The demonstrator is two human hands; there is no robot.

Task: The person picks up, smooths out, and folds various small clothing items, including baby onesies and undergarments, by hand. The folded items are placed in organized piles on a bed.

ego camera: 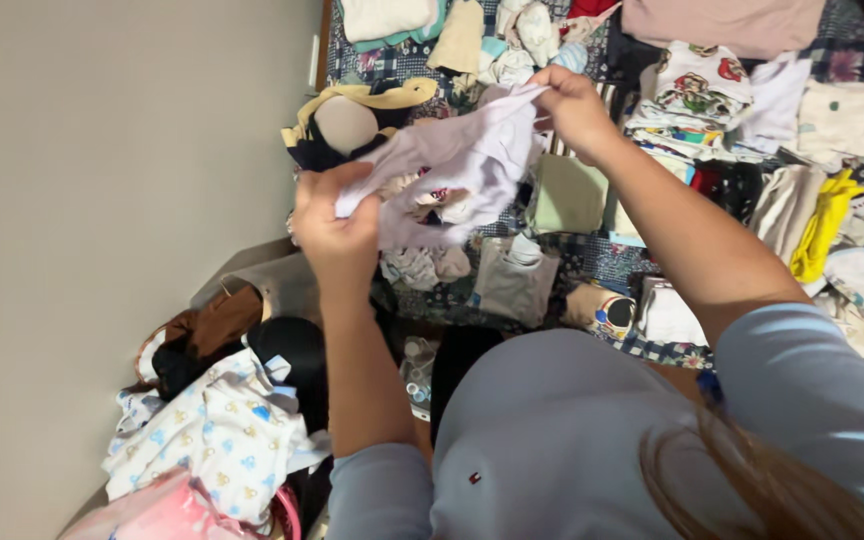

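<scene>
2 hands stretch a pale lilac garment [462, 160]: left hand [337, 225] and right hand [574, 105] pinch its edges; it looks soft, light, floppy.

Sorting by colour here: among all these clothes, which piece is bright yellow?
The yellow garment at the right of the spread, beside beige and white pieces; everything near it is paler.

Both hands up, pale lilac garment [472, 160] stretched between them; left hand [337, 225] bunches one end, right hand [574, 105] pinches the other; below it a bed [852, 60] covered edge to edge in small folded clothes; patterned laundry pile [217, 430] by wall.
</scene>
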